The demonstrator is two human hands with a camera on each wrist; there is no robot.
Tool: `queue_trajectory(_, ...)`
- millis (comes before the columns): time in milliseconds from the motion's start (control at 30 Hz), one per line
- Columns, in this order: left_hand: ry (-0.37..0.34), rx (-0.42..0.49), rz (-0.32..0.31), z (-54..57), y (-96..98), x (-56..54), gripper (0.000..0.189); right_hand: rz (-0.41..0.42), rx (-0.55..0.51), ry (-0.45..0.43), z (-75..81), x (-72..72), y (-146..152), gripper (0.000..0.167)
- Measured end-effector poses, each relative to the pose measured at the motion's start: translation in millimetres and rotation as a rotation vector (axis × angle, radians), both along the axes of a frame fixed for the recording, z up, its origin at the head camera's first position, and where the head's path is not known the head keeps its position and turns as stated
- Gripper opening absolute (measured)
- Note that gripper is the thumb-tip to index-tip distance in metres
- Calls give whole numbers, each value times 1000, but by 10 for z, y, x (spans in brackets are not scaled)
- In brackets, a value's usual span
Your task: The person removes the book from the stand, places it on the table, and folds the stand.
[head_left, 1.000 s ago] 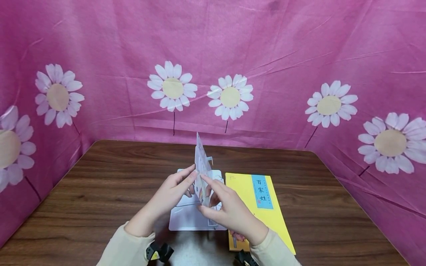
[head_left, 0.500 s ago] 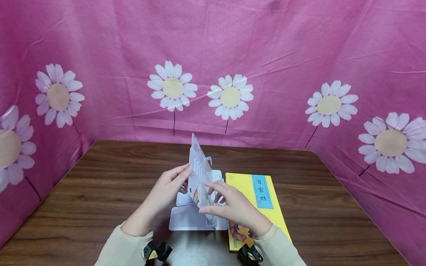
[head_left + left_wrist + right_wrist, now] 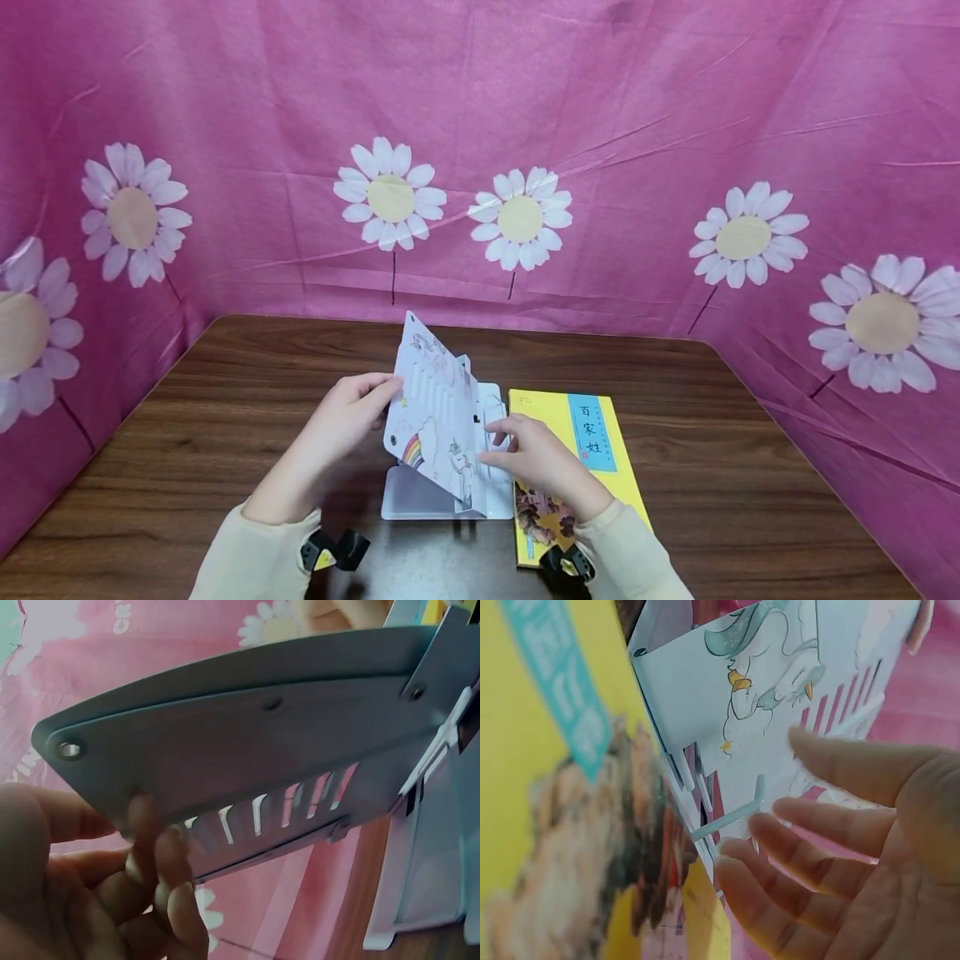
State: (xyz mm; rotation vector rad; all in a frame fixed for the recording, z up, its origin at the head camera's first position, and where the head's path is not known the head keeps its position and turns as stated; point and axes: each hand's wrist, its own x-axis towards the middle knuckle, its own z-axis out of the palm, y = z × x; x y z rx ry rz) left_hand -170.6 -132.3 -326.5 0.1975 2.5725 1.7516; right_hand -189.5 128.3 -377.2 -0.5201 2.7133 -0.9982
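Observation:
A white folding book stand (image 3: 435,417), printed with unicorns and a rainbow, stands partly unfolded on the table; its slotted panel is tilted up over a flat white base (image 3: 420,498). My left hand (image 3: 347,423) pinches the panel's left edge between thumb and fingers. In the left wrist view those fingers lie against the panel's grey back (image 3: 225,742). My right hand (image 3: 543,458) is beside the panel's right edge, fingers loosely bent and holding nothing. In the right wrist view its fingertips are close to a small pale page holder (image 3: 731,819); whether they touch it cannot be told.
A yellow book (image 3: 622,492) with a blue title strip lies right of the stand, partly under my right forearm. The brown wooden table (image 3: 225,433) is backed by a pink cloth (image 3: 622,100) with white daisies.
The panel has swung left and tipped lower, showing more of its printed face. My left hand has moved left with it. My right hand has come away from the panel to the right.

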Motion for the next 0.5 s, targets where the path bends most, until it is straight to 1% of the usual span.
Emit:
queue_trajectory(100, -2, -77, -27, 9, -92, -2, 34, -10, 1, -44, -16, -14, 14, 38)
queue_trajectory(200, -37, -109, -84, 7, -208, -6, 33, -15, -9, -76, -24, -24, 21, 36)
queue_trajectory(333, -107, -110, -173, -35, -369, -37, 32, -22, -16, -97, -34, -31, 29, 42)
queue_trajectory(433, -139, -106, -234, -97, -481, -68, 32, -25, -17, -105, -39, -33, 32, 47)
queue_trajectory(500, -160, -99, -270, -141, -546, -84, 31, -26, -19, -105, -39, -29, 30, 47)
